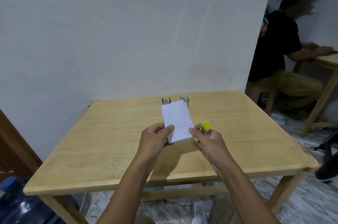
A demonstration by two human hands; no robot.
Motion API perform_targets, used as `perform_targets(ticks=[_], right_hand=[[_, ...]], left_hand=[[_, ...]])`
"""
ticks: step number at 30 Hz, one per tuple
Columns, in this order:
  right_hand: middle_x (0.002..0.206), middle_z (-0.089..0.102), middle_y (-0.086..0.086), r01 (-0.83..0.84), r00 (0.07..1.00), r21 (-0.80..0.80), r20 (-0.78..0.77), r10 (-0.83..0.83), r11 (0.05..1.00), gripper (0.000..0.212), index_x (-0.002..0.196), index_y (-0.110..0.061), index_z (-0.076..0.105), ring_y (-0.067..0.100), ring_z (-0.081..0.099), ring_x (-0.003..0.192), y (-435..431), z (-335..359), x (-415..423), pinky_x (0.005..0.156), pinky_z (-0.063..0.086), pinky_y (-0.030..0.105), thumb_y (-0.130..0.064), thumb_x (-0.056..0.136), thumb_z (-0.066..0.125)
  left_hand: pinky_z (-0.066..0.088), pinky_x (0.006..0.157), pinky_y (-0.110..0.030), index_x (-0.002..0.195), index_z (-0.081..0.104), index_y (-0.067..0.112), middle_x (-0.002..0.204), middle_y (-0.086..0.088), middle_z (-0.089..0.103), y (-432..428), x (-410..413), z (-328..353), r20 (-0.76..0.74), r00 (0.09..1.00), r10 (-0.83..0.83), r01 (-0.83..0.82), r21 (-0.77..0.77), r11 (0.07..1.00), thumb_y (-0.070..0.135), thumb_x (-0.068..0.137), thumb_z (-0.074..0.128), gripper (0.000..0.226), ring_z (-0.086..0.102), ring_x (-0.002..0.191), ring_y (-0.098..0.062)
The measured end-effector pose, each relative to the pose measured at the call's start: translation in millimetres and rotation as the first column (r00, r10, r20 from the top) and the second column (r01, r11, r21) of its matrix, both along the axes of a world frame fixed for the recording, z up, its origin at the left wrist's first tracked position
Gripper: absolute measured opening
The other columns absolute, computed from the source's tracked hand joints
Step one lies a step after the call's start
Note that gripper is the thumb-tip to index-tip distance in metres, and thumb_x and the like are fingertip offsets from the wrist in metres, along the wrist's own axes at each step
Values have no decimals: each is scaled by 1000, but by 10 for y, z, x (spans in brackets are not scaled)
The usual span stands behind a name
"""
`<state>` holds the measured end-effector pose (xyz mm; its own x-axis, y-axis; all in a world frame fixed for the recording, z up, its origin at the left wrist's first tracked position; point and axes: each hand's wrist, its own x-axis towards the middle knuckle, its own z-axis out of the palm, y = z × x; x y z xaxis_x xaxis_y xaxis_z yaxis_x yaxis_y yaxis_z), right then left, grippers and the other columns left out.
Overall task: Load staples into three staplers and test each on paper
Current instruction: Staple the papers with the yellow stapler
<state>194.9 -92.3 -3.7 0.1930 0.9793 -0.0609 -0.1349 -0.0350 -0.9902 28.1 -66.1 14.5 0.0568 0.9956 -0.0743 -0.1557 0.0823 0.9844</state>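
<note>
- The left hand [155, 137] pinches the lower left corner of a folded white paper sheet [178, 121], thumb on top, above the middle of the light wooden table [109, 132].
- The right hand [210, 143] curls its fingers round a yellow plastic stapler [204, 126]; its thumb touches the paper's lower right corner.
- The stapler's metal mouth sits just beside the paper's right edge.
- Two teal staplers [165, 101] stand at the table's far edge, partly hidden behind the paper.
</note>
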Motion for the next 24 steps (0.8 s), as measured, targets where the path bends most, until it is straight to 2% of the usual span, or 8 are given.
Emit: perform_targets(ticks=[3,6,9,12,16,19,22,24], right_hand=[[94,77,3,46,994,18,98,-48,999,30,97,-21,75,22,71,89,-13,3,98,89,53,44,-48,84,69],[63,54,-8,111,990,-13,88,-109,994,27,75,-19,64,11,48,53,-4,67,260,59,39,30,-41,89,65],[65,44,-1,138,985,-84,112,-129,987,23,76,-21,61,14,40,47,53,108,462,59,35,35,-39,89,65],[80,37,8,110,987,-109,127,-96,988,13,86,-19,62,14,34,50,148,176,649,53,35,33,-30,91,61],[73,32,4,134,981,-133,155,-113,982,12,80,-19,52,15,30,52,405,298,936,49,29,28,-22,91,55],[71,30,2,165,975,-138,172,-140,977,15,77,-19,46,17,30,52,624,323,1170,51,29,30,-20,89,55],[64,28,1,196,970,-134,173,-172,972,18,74,-19,43,19,29,52,785,302,1346,53,27,31,-21,87,55],[63,29,0,213,966,-132,179,-188,968,15,76,-18,45,20,30,53,847,281,1420,55,27,33,-21,87,56]], left_hand=[[54,60,-22,113,68,9,96,-19,74,117,125,-6,-92,994,65,-63,21,998,18,88,73,28,69,79,-16],[53,51,-21,115,64,11,78,-13,66,329,354,13,-166,982,94,-87,52,995,16,87,74,30,64,58,-7],[46,41,-20,112,61,12,77,-8,66,597,685,11,-225,970,87,-82,31,996,15,86,73,28,59,45,-10],[51,45,-23,112,60,11,99,-13,70,931,1007,-40,-314,946,76,-72,26,997,14,85,73,30,64,57,-19],[60,78,-45,104,56,16,114,-8,61,1338,1389,-125,-436,895,90,-88,23,996,17,84,73,27,68,91,-29],[53,91,-38,117,57,11,124,-9,61,1569,1665,-199,-507,859,72,-67,29,997,19,86,68,34,62,109,-28],[46,90,-33,127,52,9,129,-7,58,1734,1847,-241,-628,777,52,-40,34,999,22,90,61,40,57,115,-26],[42,81,-31,125,50,9,126,-7,59,1815,1927,-257,-745,666,47,-15,50,999,25,92,57,38,57,114,-28]])
